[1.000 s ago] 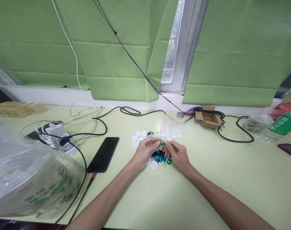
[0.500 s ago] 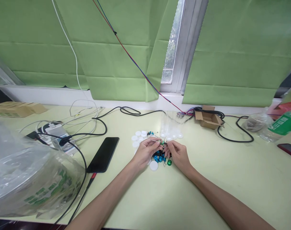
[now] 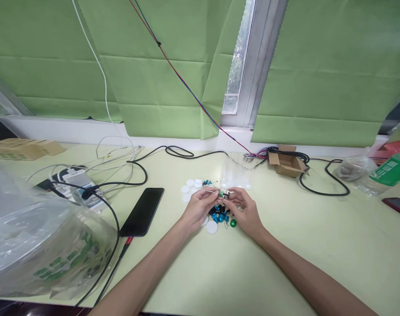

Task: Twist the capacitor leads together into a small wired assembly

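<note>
Black glass comes first on my feed: a phone (image 3: 142, 212) lying flat on the table (image 3: 200, 272). Next, white caps (image 3: 185, 189), then the left hand (image 3: 200, 207), thumb and forefinger pinching a small green piece (image 3: 221, 193) above the blue beads (image 3: 221, 217). At the right hand (image 3: 246, 208), the fingertips, bunched at the piece's dark end half a second ago, have now spread around it; I cannot tell whether they touch. I judge the left pinch carries it while the right adjusts.
</note>
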Tool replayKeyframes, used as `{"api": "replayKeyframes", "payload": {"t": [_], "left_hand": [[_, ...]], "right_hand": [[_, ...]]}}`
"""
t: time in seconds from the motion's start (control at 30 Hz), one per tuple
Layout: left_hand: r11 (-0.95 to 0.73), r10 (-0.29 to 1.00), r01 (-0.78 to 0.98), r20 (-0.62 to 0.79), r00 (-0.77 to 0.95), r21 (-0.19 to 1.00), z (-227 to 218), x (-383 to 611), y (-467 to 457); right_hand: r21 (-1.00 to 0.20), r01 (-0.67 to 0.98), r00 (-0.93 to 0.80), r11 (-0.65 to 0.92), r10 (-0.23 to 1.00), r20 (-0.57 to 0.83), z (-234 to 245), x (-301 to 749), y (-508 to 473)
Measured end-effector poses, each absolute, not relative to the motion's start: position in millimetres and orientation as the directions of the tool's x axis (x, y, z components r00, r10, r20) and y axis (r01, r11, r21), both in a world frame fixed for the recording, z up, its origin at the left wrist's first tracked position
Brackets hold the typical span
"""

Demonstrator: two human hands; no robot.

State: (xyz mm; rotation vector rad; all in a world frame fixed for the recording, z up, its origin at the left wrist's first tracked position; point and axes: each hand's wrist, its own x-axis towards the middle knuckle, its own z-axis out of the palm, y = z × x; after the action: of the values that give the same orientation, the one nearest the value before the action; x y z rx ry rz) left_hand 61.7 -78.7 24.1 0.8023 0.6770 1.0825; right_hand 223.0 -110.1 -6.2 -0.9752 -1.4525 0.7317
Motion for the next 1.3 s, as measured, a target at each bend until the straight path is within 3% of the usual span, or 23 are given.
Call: {"api": "replayKeyframes", "payload": {"t": [0.47, 1.3], "left_hand": [[0.255, 0.932, -0.48, -0.081, 0.354, 0.839, 23.1, 61.5, -77.6], [0.265, 0.911, -0.417, -0.084, 0.403, 0.869, 22.5, 59.8, -77.7]], "right_hand": [[-0.892, 0.089, 0.006, 0.443, 0.895, 0.445, -9.5, 221.7, -109.3], [-0.898, 0.16, 0.049, 0.41, 0.905, 0.422, -6.3, 223.8, -109.7]]}}
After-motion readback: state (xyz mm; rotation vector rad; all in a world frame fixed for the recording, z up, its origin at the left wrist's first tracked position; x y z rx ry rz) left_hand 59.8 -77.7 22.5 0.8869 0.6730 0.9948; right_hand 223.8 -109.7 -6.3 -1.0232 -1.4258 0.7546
